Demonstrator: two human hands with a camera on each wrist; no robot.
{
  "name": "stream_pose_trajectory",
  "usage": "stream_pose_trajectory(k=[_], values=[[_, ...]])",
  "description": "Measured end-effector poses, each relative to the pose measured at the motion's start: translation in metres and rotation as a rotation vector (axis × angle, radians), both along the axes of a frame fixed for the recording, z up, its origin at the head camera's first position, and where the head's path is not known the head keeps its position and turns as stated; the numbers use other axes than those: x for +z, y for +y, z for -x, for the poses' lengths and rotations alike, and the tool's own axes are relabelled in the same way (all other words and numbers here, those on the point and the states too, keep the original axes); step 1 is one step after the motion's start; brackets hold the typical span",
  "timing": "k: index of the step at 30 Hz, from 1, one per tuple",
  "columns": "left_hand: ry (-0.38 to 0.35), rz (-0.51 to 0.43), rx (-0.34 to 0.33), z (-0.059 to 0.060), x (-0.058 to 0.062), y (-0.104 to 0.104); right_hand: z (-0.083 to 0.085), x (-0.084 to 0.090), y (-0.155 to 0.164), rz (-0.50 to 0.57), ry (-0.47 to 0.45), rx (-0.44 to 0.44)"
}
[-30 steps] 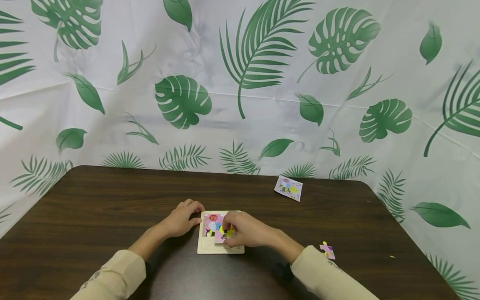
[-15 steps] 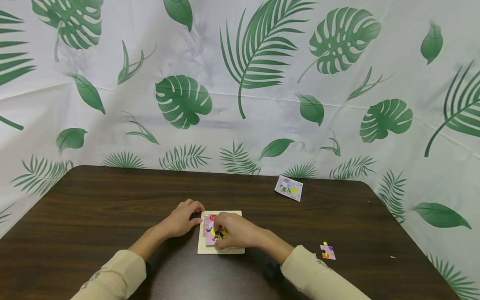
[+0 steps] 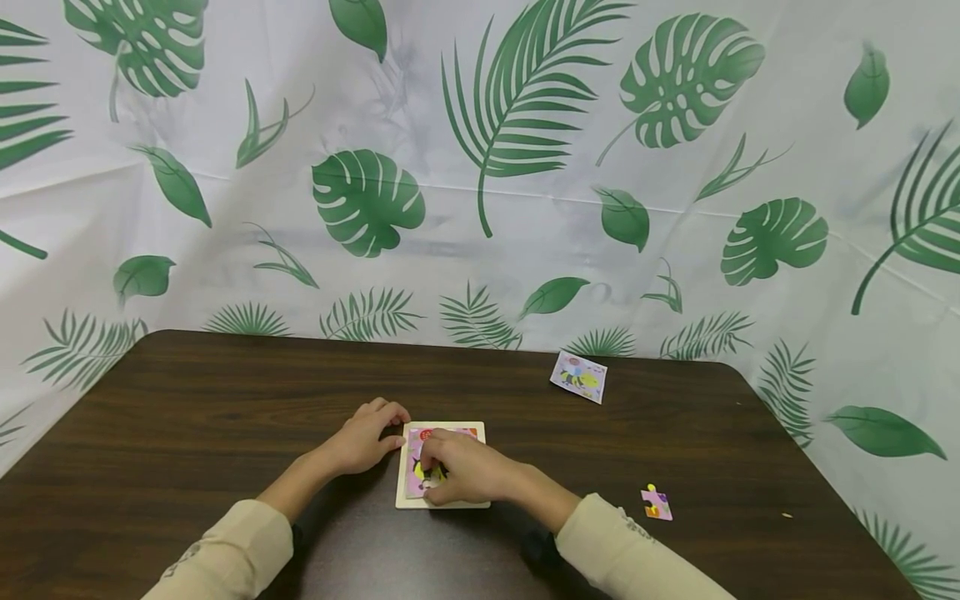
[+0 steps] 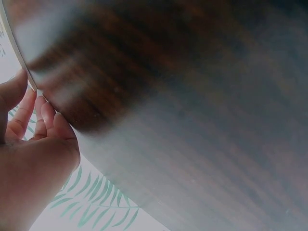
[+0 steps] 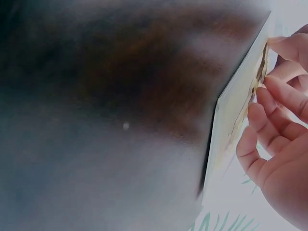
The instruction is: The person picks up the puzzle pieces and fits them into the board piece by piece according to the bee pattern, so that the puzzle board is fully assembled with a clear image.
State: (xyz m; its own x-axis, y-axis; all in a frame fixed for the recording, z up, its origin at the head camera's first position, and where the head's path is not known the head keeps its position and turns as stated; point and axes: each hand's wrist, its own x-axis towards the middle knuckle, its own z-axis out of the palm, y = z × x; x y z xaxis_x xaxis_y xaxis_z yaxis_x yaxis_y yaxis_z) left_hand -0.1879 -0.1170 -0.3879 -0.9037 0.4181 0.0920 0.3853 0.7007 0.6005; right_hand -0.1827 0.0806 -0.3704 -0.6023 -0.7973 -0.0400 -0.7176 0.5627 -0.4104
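Note:
In the head view, a pale wooden puzzle tray [image 3: 406, 503] lies on the dark table, with pink bee-picture pieces inside its rim. My left hand [image 3: 367, 437] grips the tray's far left corner, thumb on the left side and fingers at the top. Over the tray, my right hand [image 3: 472, 471] pinches a pink and yellow puzzle piece [image 3: 417, 482] between thumb and fingers, at the lower left of the recess. The hand covers much of the picture. The right wrist view shows those fingertips down at the surface of the tray [image 5: 231, 103].
One loose puzzle piece [image 3: 657, 504], pink with a yellow knob, lies on the table [image 3: 262, 392] to the right. A bee picture card [image 3: 579, 377] rests near the back edge. Behind the table hangs a white leaf-print cloth [image 3: 540, 258].
My right hand has moved left across the tray with the puzzle piece, then slightly down into the lower left of the recess. The left hand stays at the corner.

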Motion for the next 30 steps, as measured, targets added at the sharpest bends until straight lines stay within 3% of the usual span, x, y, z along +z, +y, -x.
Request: stream_pose_trajectory(k=[30], values=[[0.016, -0.002, 0.0, -0.001, 0.0009, 0.0003, 0.003, -0.0019, 0.0079, 0.021, -0.042, -0.001]])
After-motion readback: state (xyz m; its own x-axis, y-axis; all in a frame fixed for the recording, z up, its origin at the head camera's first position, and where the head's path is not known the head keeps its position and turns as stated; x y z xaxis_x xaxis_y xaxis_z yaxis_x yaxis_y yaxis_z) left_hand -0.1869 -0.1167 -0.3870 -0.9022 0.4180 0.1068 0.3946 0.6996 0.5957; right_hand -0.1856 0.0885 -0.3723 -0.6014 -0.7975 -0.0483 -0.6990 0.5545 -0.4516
